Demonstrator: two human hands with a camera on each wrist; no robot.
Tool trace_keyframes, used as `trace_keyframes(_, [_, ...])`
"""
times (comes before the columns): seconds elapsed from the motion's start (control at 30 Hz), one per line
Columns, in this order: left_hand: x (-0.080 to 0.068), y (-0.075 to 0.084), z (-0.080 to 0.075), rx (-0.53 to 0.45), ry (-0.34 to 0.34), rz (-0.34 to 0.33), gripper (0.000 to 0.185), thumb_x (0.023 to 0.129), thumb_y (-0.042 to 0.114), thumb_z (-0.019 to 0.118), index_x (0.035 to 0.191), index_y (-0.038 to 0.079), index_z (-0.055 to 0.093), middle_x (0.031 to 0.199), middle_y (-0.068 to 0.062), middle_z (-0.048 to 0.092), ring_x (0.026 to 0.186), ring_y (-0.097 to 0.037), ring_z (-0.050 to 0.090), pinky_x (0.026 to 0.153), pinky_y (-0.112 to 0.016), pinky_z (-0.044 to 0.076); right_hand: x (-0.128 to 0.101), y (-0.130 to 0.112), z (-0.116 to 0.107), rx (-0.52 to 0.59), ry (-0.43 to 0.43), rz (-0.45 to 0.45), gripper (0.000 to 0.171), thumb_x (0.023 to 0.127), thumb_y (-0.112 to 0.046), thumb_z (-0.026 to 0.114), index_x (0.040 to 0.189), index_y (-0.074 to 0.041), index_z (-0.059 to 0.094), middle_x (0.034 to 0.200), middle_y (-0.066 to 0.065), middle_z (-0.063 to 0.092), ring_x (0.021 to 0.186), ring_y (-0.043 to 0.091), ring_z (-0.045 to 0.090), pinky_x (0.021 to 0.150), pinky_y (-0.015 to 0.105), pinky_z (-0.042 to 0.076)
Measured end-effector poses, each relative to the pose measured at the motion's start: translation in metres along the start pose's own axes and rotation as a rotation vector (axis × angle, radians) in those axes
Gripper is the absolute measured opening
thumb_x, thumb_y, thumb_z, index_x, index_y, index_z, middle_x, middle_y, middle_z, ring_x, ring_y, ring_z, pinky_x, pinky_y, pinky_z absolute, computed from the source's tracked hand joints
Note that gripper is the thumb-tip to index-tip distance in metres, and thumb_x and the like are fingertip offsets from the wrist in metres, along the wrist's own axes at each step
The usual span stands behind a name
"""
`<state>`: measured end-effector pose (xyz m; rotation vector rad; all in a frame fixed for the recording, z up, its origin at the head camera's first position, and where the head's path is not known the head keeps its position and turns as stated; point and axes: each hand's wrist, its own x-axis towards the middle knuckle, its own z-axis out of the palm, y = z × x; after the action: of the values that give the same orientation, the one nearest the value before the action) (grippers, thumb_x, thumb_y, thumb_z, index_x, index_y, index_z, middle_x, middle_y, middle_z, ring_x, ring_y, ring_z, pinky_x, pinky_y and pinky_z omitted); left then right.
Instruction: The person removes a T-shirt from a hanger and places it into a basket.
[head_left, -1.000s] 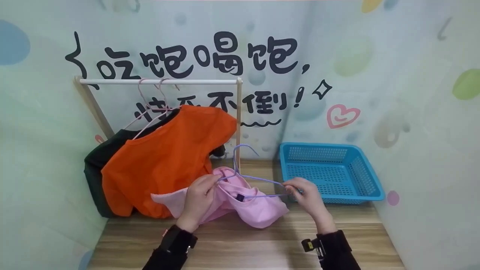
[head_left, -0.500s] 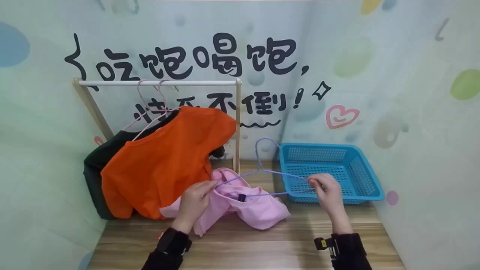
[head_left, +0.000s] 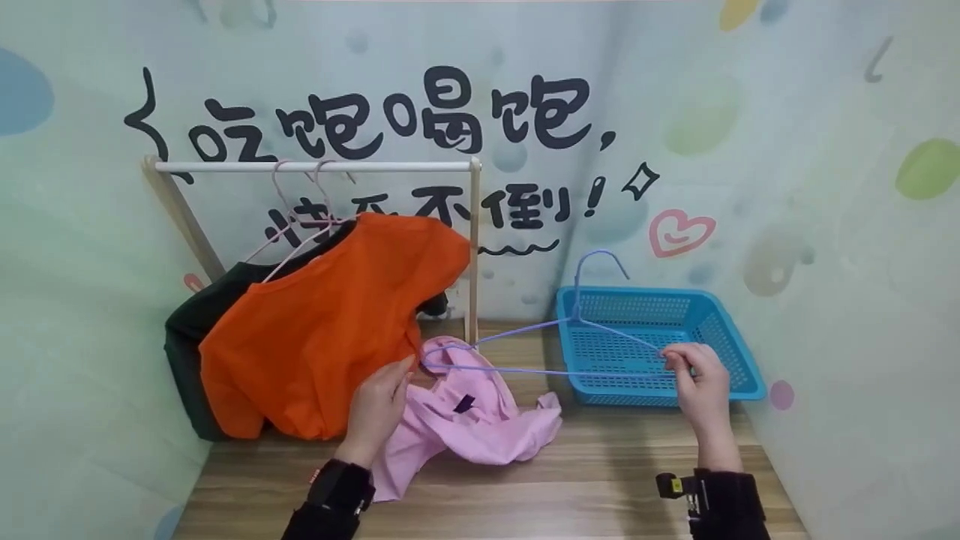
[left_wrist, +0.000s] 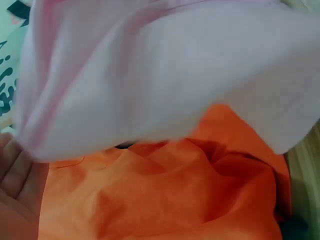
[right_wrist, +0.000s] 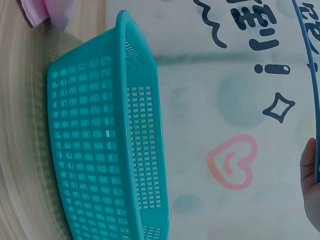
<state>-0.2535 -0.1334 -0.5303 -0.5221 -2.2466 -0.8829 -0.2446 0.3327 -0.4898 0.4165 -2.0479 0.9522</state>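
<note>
In the head view my right hand [head_left: 701, 379] pinches the right end of a purple clothes hanger [head_left: 540, 370]. The hanger's hook points up in front of a blue basket, and its left end overlaps the collar of a pink shirt [head_left: 487, 431]. My left hand [head_left: 379, 405] grips the edge of that shirt, whose cloth hangs down beside the wrist. A dark label shows on the crumpled pink fabric. In the left wrist view, the pink shirt [left_wrist: 130, 75] covers the upper part. The right wrist view shows my right hand [right_wrist: 312, 185] at the edge with the hanger [right_wrist: 311, 75].
A blue perforated basket [head_left: 750, 386] stands at the back right. At the left is a garment rack [head_left: 405, 167], where an orange shirt [head_left: 322, 322] and a dark green garment [head_left: 184, 360] hang on pink hangers. Wooden tabletop [head_left: 600, 480] lies in front.
My right hand has moved right, drawing the hanger away from the pink shirt's neckline. My left hand has shifted slightly left and off the hanger, and the shirt has slumped lower.
</note>
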Motion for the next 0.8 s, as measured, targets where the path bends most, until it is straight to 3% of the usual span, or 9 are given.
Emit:
trace_keyframes(0.17, [0.007, 0.012, -0.005, -0.031, -0.111, -0.090, 0.044, 0.096, 0.014, 0.065, 0.137, 0.002, 0.056, 0.130, -0.018, 0.062, 0.119, -0.036, 0.058, 0.103, -0.051, 0.042, -0.003, -0.003, 0.008, -0.002, -0.013, -0.023, 0.018, 0.084, 0.014, 0.067, 0.085, -0.003, 0.071, 0.073, 0.006, 0.064, 0.078, 0.011, 0.051, 0.070, 0.018, 0.037])
trace_keyframes(0.33, [0.011, 0.021, -0.006, -0.071, -0.214, -0.079, 0.049, 0.096, 0.016, 0.065, 0.142, 0.006, 0.053, 0.130, -0.016, 0.062, 0.120, -0.036, 0.057, 0.103, -0.053, 0.042, -0.005, -0.004, 0.023, 0.004, -0.034, -0.076, 0.021, 0.081, 0.014, 0.069, 0.086, -0.006, 0.072, 0.072, 0.003, 0.064, 0.078, 0.016, 0.054, 0.071, 0.022, 0.039])
trace_keyframes(0.5, [0.012, 0.022, -0.005, -0.084, -0.246, -0.046, 0.038, 0.095, 0.012, 0.066, 0.133, 0.011, 0.062, 0.120, -0.011, 0.067, 0.109, -0.031, 0.064, 0.096, -0.048, 0.049, -0.003, -0.009, 0.033, 0.025, -0.064, -0.108, 0.019, 0.083, 0.011, 0.069, 0.087, -0.007, 0.073, 0.073, 0.002, 0.065, 0.075, 0.019, 0.055, 0.070, 0.027, 0.040])
trace_keyframes(0.63, [0.011, 0.022, -0.006, -0.101, -0.271, -0.040, 0.025, 0.094, 0.008, 0.067, 0.118, 0.012, 0.071, 0.110, -0.007, 0.070, 0.101, -0.027, 0.066, 0.092, -0.045, 0.052, -0.003, -0.011, 0.037, 0.027, -0.078, -0.108, 0.019, 0.082, 0.012, 0.069, 0.086, -0.006, 0.072, 0.073, 0.002, 0.065, 0.075, 0.019, 0.055, 0.070, 0.027, 0.040])
trace_keyframes(0.8, [0.010, 0.019, -0.007, -0.129, -0.241, -0.051, 0.015, 0.091, 0.005, 0.070, 0.104, 0.011, 0.074, 0.100, -0.004, 0.070, 0.094, -0.024, 0.065, 0.090, -0.044, 0.052, -0.004, -0.012, 0.042, 0.039, -0.092, -0.106, 0.019, 0.081, 0.013, 0.069, 0.086, -0.005, 0.072, 0.073, 0.002, 0.064, 0.074, 0.019, 0.055, 0.070, 0.026, 0.040])
